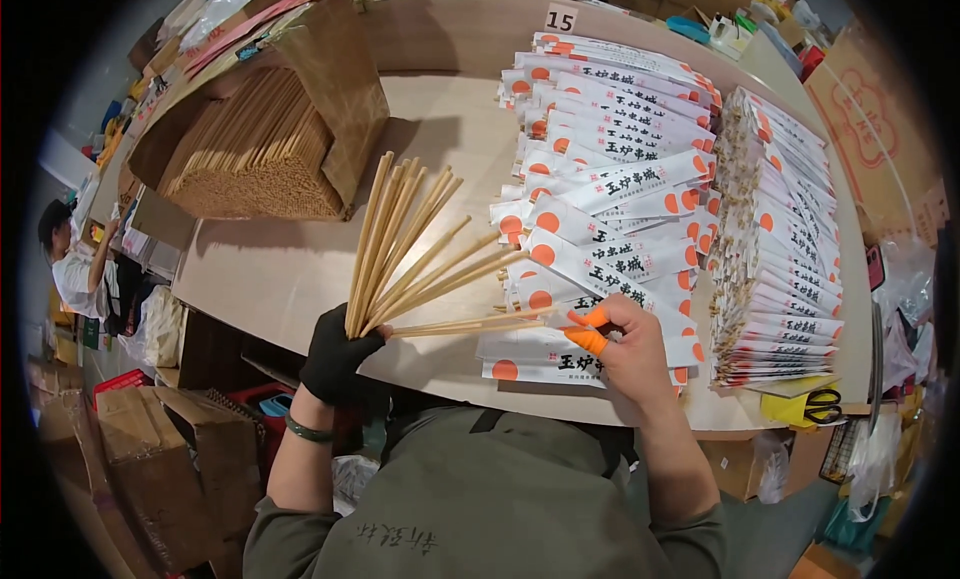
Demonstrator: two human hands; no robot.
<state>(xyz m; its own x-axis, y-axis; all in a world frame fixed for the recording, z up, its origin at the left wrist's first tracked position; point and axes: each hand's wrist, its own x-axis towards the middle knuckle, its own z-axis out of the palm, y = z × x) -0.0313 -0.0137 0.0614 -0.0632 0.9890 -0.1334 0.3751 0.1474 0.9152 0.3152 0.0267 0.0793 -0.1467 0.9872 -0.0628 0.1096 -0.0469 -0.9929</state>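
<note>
My left hand (342,355), in a black fingerless glove, is closed round the lower ends of a fanned bunch of wooden chopsticks (400,241). One pair of chopsticks (470,326) points from it toward my right hand (625,347). Orange finger covers sit on the right fingertips, which pinch the edge of a white paper chopstick sleeve at the tips of that pair; the fingers partly hide this spot. Under and beyond the right hand lies a spread heap of printed white sleeves with orange dots (640,184). Further right are stacked sleeves (785,249), apparently filled with chopsticks.
A brown paper bag (345,99) lies on its side at the back left, packed with loose chopsticks (255,144). Black-handled scissors (822,407) rest at the table's (260,264) right front corner. Cardboard boxes (150,449) stand on the left; another person (85,259) is beyond.
</note>
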